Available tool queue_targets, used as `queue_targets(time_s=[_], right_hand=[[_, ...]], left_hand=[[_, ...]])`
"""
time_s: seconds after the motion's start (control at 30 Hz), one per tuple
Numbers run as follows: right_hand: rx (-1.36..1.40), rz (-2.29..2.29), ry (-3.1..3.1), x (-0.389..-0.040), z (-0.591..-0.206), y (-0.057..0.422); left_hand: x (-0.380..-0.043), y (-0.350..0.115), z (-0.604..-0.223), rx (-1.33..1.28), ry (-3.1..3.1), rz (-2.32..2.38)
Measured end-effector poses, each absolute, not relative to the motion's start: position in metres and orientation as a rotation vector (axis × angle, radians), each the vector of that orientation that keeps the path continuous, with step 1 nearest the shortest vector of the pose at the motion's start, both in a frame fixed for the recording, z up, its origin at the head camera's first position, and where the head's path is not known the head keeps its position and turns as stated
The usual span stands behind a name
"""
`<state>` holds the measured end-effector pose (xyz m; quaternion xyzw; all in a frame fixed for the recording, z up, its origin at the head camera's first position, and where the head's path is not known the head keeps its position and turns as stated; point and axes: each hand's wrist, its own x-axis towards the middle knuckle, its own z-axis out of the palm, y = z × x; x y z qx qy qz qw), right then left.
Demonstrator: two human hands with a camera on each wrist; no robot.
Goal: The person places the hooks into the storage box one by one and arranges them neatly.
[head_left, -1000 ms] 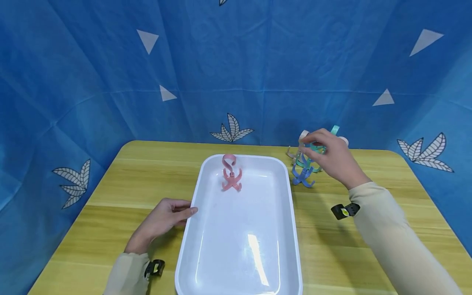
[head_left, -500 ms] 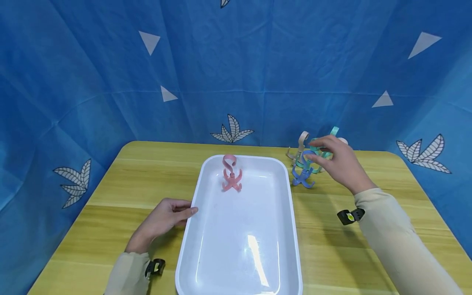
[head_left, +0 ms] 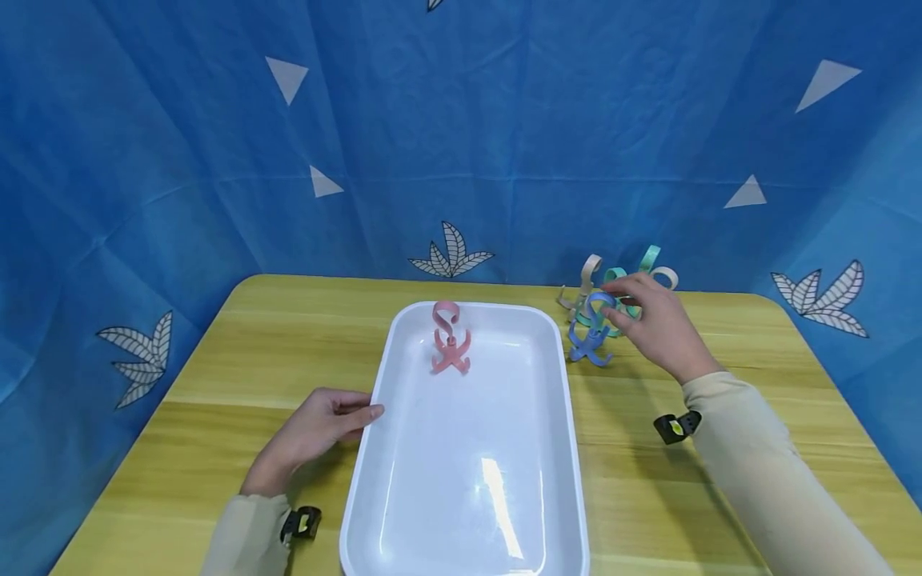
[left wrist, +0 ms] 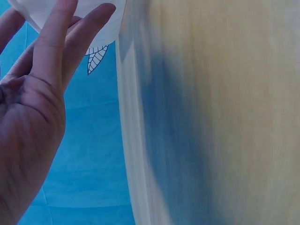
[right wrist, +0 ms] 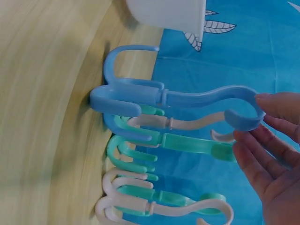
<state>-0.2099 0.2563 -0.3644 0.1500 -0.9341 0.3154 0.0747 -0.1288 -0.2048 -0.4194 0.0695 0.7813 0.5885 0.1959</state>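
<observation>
A blue four-pronged rotating hook (head_left: 591, 332) stands on the wooden table right of the tray, prongs down. My right hand (head_left: 659, 324) pinches its curved top between thumb and fingers, plain in the right wrist view, where the blue hook (right wrist: 187, 97) is nearest. My left hand (head_left: 320, 424) holds the left rim of the white tray (head_left: 365, 456), thumb over the edge and fingers outside. Inside the tray's far end is a pink hook (head_left: 450, 352) of the same kind, standing up.
Behind the blue hook cluster a beige hook (head_left: 587, 280), green hooks (right wrist: 192, 143) and a whitish hook (right wrist: 183, 206), partly hidden by my right hand in the head view. A blue curtain (head_left: 504, 144) hangs at the table's far edge.
My right hand has come down and toward me from above the cluster, and its fingers have taken the blue hook's top. The left hand and tray stay put.
</observation>
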Motion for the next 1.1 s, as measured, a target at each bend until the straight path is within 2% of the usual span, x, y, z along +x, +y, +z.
queue_targets(time_s=[1.1], right_hand=[[0.364, 1.072, -2.796, -0.2105, -0.3629, 0.2554]], left_hand=[[-0.1298, -0.2062, -0.4227, 0.154, 2.121, 1.708]])
